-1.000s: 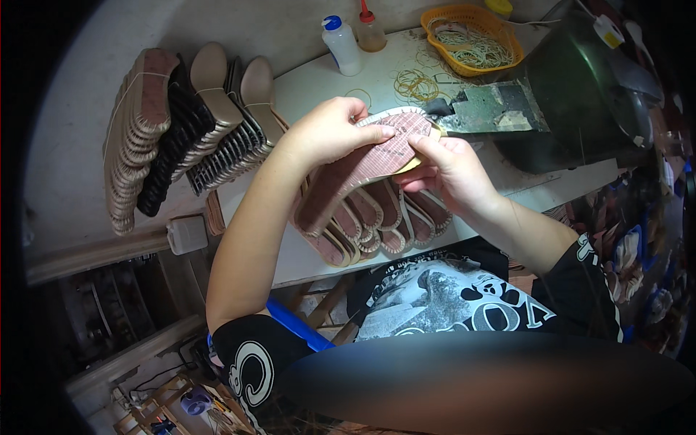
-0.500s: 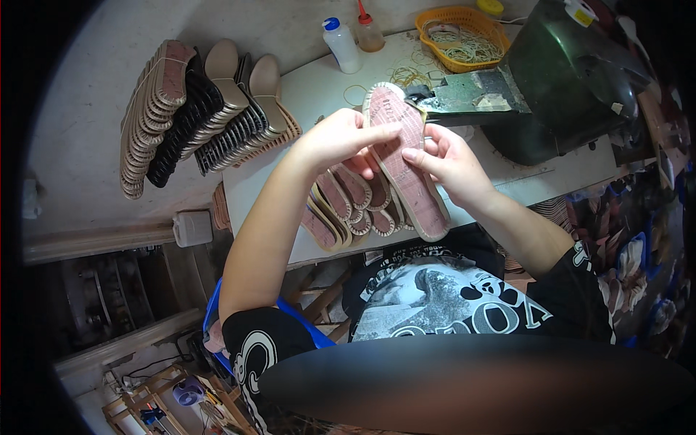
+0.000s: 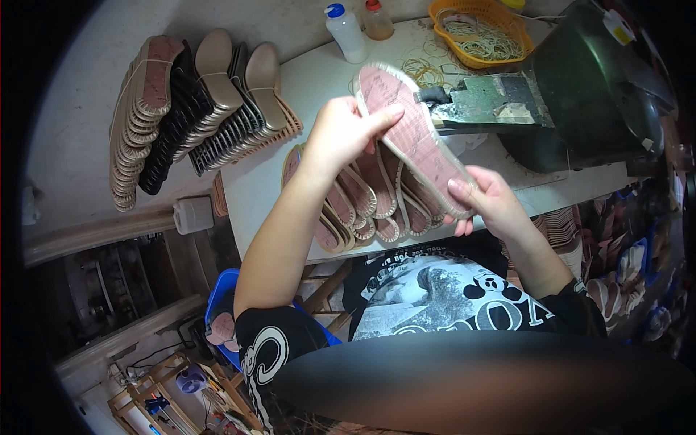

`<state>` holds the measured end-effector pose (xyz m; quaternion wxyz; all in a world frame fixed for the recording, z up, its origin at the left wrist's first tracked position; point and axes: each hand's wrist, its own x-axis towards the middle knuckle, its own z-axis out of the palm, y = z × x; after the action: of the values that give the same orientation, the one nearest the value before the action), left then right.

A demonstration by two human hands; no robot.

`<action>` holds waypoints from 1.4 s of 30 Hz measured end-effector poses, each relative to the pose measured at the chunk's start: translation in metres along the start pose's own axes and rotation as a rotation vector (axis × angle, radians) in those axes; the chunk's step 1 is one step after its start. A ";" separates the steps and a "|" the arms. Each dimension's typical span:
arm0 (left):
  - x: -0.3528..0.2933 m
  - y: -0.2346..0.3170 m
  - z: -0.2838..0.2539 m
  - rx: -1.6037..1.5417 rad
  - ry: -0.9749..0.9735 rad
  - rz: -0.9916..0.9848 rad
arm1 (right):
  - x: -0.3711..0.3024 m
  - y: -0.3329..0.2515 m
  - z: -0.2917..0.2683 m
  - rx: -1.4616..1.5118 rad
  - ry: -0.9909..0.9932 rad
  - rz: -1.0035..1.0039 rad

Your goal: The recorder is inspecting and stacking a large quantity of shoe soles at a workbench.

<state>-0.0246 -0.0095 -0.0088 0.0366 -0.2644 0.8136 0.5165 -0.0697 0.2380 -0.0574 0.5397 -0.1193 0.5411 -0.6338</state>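
A pinkish insole [image 3: 415, 136] with a pale, pleated rim is held up between my two hands, its underside facing me. My left hand [image 3: 348, 133] grips its left edge near the wide end, thumb across the face. Around the narrower lower end my right hand [image 3: 484, 199] is closed, its thumb on the face and its fingers behind. Under and behind it, a spread of similar insoles [image 3: 354, 196] lies overlapping along the near edge of the white table [image 3: 290, 87]. The insole's far side is hidden.
A green machine [image 3: 580, 94] with a flat arm [image 3: 493, 101] stands at the right. At the back are a yellow basket [image 3: 528, 43] of cords, loose rubber bands [image 3: 420, 72] and two bottles [image 3: 346, 36]. Tied insole stacks [image 3: 156, 76] stand at the left.
My right hand has slid down to the insole's lower end, and the insole now tilts more, that end swung to the right. My left hand has moved slightly. The view has shifted a little.
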 end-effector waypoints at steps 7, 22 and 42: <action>0.034 -0.024 -0.014 -0.258 -0.036 -0.027 | 0.029 -0.013 0.019 -0.014 0.093 -0.177; -0.100 -0.240 -0.008 0.196 0.880 -0.276 | 0.043 0.014 0.090 -0.918 0.062 -0.342; -0.104 -0.033 0.057 -1.327 -0.021 0.279 | 0.013 0.032 0.045 0.405 -0.398 -0.172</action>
<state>0.0680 0.0698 -0.0277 -0.1925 -0.1182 0.3502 0.9090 -0.0240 0.2074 -0.0714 0.5922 -0.1766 0.2753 -0.7364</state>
